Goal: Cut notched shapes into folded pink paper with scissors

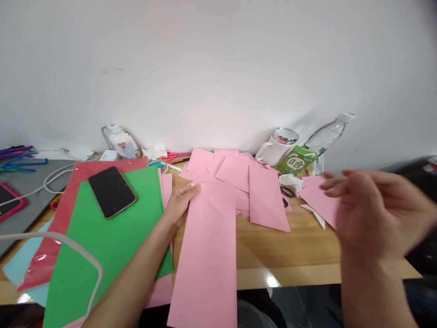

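My left hand (180,202) grips the upper left edge of a long pink sheet of paper (213,255), thumb on top. The sheet has a crease near its top and reaches down past the table's front edge. Raised at the right, my right hand (372,209) is apart from the sheet, blurred, with its fingers loosely bent and nothing visible in them. Behind the held sheet lies a loose pile of pink paper pieces (235,173). One folded pink piece (266,200) rests at the pile's right side. More pink paper (317,198) lies partly behind my right hand.
On the left, a phone (112,191) lies on green sheets (92,232) over a red packet (58,232). A white cable (82,253) crosses there. By the wall stand a white mug (277,148), a green packet (297,160) and bottles. Black-handled scissors (287,191) are partly covered.
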The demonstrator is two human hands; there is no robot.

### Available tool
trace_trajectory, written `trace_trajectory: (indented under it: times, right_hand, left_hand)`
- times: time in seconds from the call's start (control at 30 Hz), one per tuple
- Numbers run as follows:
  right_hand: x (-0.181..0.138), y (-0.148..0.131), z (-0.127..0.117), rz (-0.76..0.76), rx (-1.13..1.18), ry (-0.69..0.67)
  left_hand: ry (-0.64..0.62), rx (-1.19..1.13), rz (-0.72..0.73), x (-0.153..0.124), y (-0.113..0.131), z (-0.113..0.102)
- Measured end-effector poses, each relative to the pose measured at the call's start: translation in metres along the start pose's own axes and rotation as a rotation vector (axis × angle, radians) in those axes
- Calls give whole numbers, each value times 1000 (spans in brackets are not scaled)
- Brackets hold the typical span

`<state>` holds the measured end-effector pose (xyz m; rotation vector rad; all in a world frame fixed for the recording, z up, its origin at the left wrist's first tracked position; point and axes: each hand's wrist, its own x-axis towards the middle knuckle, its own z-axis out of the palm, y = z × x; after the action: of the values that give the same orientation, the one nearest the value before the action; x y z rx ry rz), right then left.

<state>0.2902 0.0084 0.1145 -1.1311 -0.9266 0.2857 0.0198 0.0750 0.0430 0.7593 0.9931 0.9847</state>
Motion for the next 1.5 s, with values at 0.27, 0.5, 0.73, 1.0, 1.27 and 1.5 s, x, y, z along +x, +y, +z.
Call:
trace_trajectory:
  times: [0.27,0.5,0.73,1.0,1.27,1.5]
  right_hand:
    - [-48,51,85,846,188,-786]
    - [-57,73,98,922,184,-784]
    - [-60,76,93,1064,302,-800]
    - [-61,74,85,1167,339,-859]
    - [-59,64,98,1215,285,-837]
    - [-51,51,88,1403,346,-950]
  left_hand:
    - [12,31,70,-2,-4,3]
    - [70,74,136,1,-6,4]
    - [154,130,205,5,-9,0]
    - [236,137,256,2,-7,1]
    - [89,148,239,-6,-7,8]
    - [-393,111,273,-13,15,-7]
